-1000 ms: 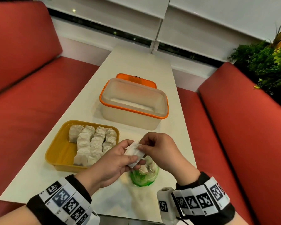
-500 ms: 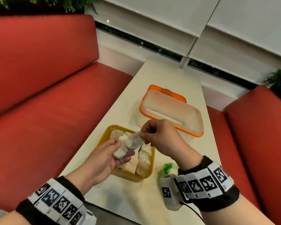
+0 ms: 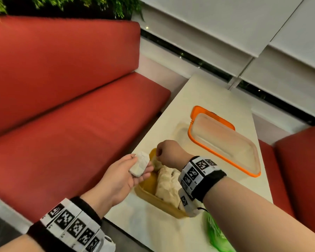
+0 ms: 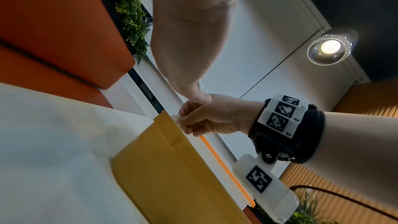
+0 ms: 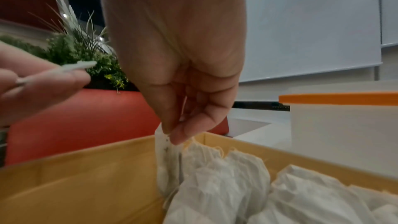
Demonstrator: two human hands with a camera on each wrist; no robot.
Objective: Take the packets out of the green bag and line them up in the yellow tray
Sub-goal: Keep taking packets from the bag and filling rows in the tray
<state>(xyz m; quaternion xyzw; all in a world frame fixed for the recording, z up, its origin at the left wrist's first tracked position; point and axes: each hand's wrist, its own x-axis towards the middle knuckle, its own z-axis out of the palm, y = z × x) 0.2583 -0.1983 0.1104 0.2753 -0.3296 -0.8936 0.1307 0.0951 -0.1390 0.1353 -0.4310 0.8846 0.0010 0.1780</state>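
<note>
Your view has swung left since a second ago, so the red bench now fills most of the head picture and the desk runs off to the right. The clear box with the orange rim sits at the far part of the desk, and the yellow tray lies just this side of it, at the desk's left edge. A second ago both of your hands met over the green bag; now the bag lies crumpled at the lower right, behind your right forearm, and both hands are at the tray. Your right hand has crossed over the tray's far corner, its grip clamped thumb to finger on the top edge of one packet, which hangs down into the tray against the far wall, touching the packets already lined up there. Half a second ago that hand was pinching at the packet your left hand held, above the tray. Your left hand now lies palm up just beside the tray's left rim, fingers loosely curled around a second white packet that rests across them. The packets in the tray are mostly hidden by your right wrist in the head view; the right wrist view shows them crowded together, touching one another.
</note>
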